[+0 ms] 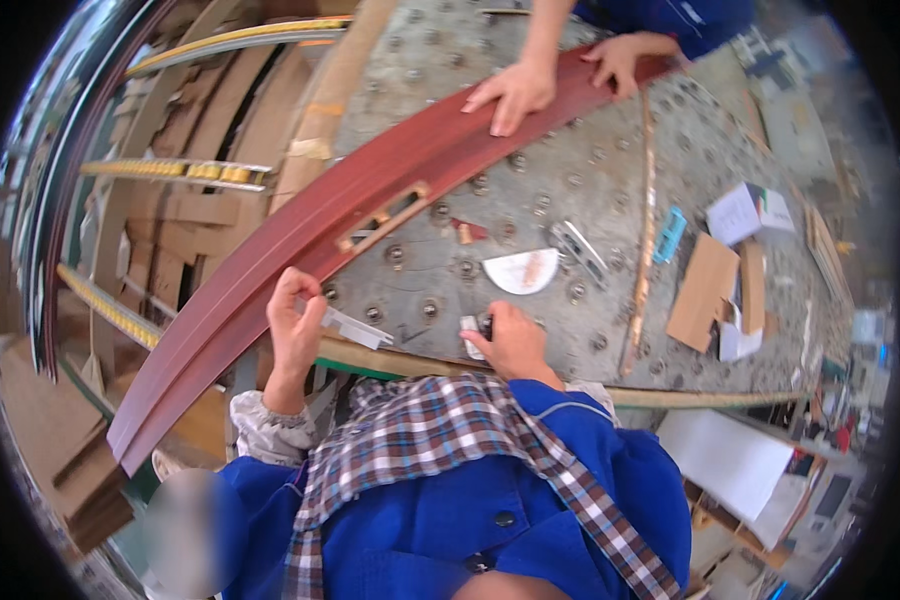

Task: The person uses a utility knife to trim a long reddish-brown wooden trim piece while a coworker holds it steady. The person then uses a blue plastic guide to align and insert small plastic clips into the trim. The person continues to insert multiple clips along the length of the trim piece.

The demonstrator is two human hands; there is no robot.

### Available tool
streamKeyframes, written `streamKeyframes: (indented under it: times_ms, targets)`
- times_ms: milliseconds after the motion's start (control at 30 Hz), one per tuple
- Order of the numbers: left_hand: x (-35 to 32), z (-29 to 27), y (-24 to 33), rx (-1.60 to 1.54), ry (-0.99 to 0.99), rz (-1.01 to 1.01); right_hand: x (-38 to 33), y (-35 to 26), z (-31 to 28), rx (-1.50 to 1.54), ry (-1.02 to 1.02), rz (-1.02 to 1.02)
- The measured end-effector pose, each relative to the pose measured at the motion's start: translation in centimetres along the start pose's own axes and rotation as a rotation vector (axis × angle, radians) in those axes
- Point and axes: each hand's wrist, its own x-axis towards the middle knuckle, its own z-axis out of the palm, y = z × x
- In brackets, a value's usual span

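A long reddish-brown wood-grain board [300, 220] lies diagonally across the metal work table, its near-left end jutting past the edge. A narrow rectangular slot [382, 218] is cut through it. My left hand [292, 325] is closed, fingers curled against the thumb, at the board's near edge; what it holds, if anything, is hidden. Beside it lies a pale, thin strip [355, 328]. My right hand [515, 342] is closed round a small white and black object [473, 335], low over the table's front edge. Another person's hands [518, 95] rest on the board's far part.
Metal ball rollers stud the table [590, 200]. On it lie a white half-round piece [522, 270], a silver metal fitting [582, 252], a blue tool [670, 235], cardboard [703, 290] and a white box [748, 212]. Yellow roller rails [195, 172] stand at left.
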Motion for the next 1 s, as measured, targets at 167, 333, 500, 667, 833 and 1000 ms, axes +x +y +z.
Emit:
streamKeyframes:
  times_ms: [167,333,500,667,833,1000]
  targets:
    - [1.4,-4.1,0.2,0.150,0.120,0.051,-2.1,-3.1,0.8,-0.010,0.323,-0.126]
    - [3.6,-6.8,0.3,0.240,0.040,0.150,-3.7,-3.1,3.8,0.076,0.398,0.042]
    - [8.5,-7.1,0.0,0.138,-0.206,0.077,-3.9,-3.1,4.9,0.065,0.384,0.056]
    - [14.0,-4.0,-2.9,0.340,-0.191,0.247,-2.2,-8.4,-0.1,0.157,0.562,0.001]
    - [15.9,-0.5,-4.0,0.745,-0.159,0.224,4.4,-17.0,-5.6,-0.034,0.558,-0.167]
    - [16.5,0.0,-5.3,0.804,-0.236,0.172,9.3,-18.7,-6.5,-0.157,0.266,-0.034]
